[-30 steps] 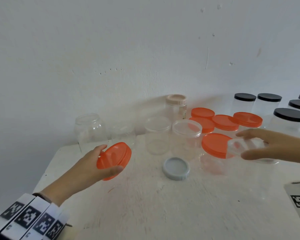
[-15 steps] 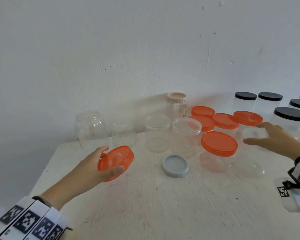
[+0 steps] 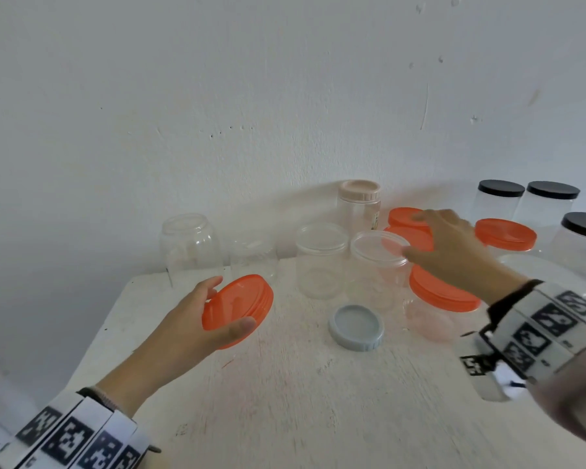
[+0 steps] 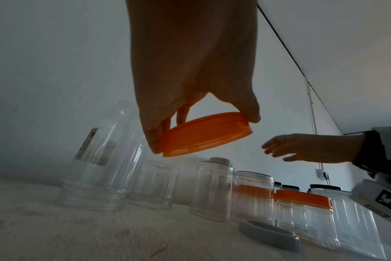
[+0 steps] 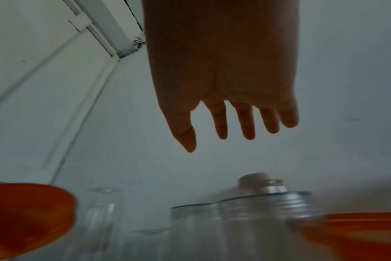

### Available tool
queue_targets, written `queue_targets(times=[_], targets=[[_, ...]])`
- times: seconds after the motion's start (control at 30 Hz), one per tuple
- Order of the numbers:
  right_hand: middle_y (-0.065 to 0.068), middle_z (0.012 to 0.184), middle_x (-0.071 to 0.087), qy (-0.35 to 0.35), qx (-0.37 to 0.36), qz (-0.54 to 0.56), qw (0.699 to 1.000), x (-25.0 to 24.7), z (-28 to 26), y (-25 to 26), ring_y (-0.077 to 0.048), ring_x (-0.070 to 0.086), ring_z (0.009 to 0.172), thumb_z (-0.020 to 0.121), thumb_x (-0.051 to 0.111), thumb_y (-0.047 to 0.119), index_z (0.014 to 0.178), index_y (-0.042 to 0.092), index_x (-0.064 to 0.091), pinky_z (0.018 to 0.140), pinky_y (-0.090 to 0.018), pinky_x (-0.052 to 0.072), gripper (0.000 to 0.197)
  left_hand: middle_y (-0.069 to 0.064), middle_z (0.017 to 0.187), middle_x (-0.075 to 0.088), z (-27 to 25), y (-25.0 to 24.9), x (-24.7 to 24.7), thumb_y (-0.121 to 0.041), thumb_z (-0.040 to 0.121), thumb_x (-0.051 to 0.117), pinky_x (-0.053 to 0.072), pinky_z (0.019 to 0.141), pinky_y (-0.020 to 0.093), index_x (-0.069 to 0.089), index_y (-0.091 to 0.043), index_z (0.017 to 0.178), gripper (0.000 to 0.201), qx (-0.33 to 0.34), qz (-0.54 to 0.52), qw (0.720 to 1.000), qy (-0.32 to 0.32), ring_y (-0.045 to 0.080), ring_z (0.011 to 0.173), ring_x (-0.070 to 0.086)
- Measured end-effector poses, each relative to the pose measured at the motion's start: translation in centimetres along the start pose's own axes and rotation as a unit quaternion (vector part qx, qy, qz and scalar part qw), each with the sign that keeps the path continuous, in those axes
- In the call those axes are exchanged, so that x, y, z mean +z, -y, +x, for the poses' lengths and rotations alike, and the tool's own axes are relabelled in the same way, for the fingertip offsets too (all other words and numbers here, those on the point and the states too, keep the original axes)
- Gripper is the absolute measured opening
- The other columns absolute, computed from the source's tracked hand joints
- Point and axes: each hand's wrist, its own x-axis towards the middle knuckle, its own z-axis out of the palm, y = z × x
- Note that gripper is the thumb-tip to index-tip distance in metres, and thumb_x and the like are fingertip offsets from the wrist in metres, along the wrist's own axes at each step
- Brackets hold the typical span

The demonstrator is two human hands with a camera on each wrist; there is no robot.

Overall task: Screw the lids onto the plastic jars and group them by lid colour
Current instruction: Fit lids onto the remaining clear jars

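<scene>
While our left hand (image 3: 197, 330) grips the orange lid (image 3: 238, 310), our right hand (image 3: 454, 247), fingers spread and empty, should grab the open jar (image 3: 379, 265) low and steady.

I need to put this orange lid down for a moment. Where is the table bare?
Bare table lies in front, between the left hand holding the orange lid and the grey lid, and on toward the near edge. The back is crowded: open jars, orange-lidded jars, black-lidded jars to the right.
</scene>
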Motion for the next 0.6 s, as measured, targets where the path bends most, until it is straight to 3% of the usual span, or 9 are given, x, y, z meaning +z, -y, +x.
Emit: queue_targets(times=[0.13, 0.23, 0.33, 0.47, 0.6], targets=[[-0.004, 0.141, 0.041, 0.027, -0.138, 0.065, 0.988, 4.0, 0.8, 6.7, -0.023, 0.033, 0.132, 0.088, 0.064, 0.032, 0.138, 0.019, 0.044, 0.100, -0.030, 0.029, 0.056, -0.009, 0.145, 0.037, 0.2, 0.7, -0.1, -0.083, 0.055, 0.060, 0.043, 0.083, 0.026, 0.022, -0.040, 0.146, 0.107, -0.001, -0.003, 1.000, -0.013, 0.009, 0.110, 0.043], [-0.004, 0.142, 0.040, 0.078, -0.196, 0.091, 0.973, 7.6, 2.1, 10.9, -0.023, 0.032, 0.132, 0.089, 0.062, 0.030, 0.140, 0.016, 0.042, 0.102, -0.028, 0.028, 0.057, -0.015, 0.136, 0.037, 0.2, 1.1, -0.4, -0.081, 0.051, 0.061, 0.042, 0.085, 0.027, 0.023, -0.040, 0.145, 0.110, -0.009, -0.015, 1.000, -0.022, 0.009, 0.111, 0.042], [-0.006, 0.142, 0.038, 0.128, -0.200, 0.092, 0.967, 11.0, 3.8, 14.1, -0.024, 0.032, 0.132, 0.090, 0.059, 0.031, 0.141, 0.014, 0.039, 0.100, -0.027, 0.029, 0.057, -0.018, 0.128, 0.035, 0.1, 1.4, -0.7, -0.079, 0.052, 0.064, 0.041, 0.085, 0.026, 0.025, -0.040, 0.144, 0.108, -0.016, -0.028, 0.999, -0.037, 0.008, 0.112, 0.043], [-0.011, 0.144, 0.035, 0.188, -0.160, 0.030, 0.969, 14.1, 6.1, 16.8, -0.028, 0.031, 0.133, 0.091, 0.057, 0.039, 0.143, 0.010, 0.033, 0.104, -0.040, 0.035, 0.064, -0.018, 0.128, 0.035, 0.1, 2.0, -1.2, -0.078, 0.049, 0.066, 0.041, 0.086, 0.027, 0.027, -0.038, 0.144, 0.110, -0.034, -0.058, 0.997, -0.046, 0.010, 0.113, 0.044], [-0.015, 0.147, 0.029, 0.226, -0.109, -0.028, 0.967, 15.5, 7.8, 17.9, -0.033, 0.028, 0.136, 0.089, 0.058, 0.052, 0.146, 0.009, 0.022, 0.103, -0.044, 0.034, 0.080, -0.019, 0.128, 0.035, 0.3, 2.5, -1.8, -0.085, 0.042, 0.063, 0.041, 0.085, 0.025, 0.027, -0.039, 0.144, 0.117, -0.048, -0.067, 0.995, -0.052, 0.008, 0.112, 0.044]])
